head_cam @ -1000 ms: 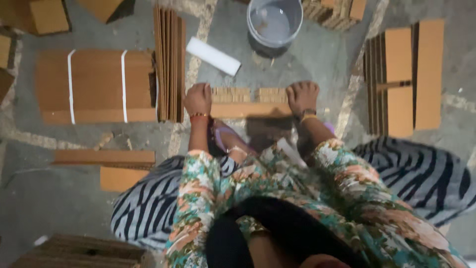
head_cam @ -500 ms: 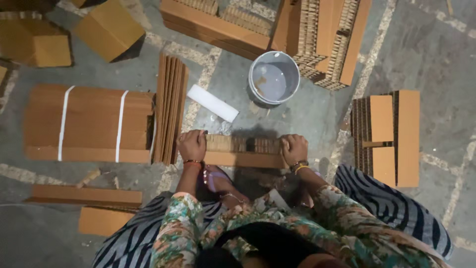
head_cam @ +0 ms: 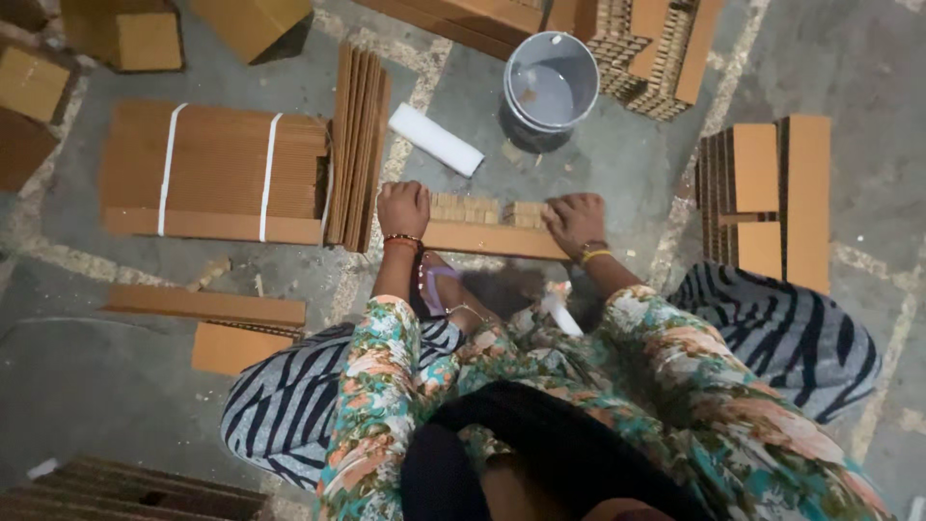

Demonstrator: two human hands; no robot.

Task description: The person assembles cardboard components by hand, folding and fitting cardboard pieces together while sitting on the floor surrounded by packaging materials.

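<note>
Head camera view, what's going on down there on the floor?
A person crouches on a concrete floor, both hands pressed on a long cardboard strip topped with small honeycomb cardboard blocks. The left hand holds one end, the right hand the other. A grey bucket, a white roll and a strapped bundle of cardboard sheets lie around them.
</note>
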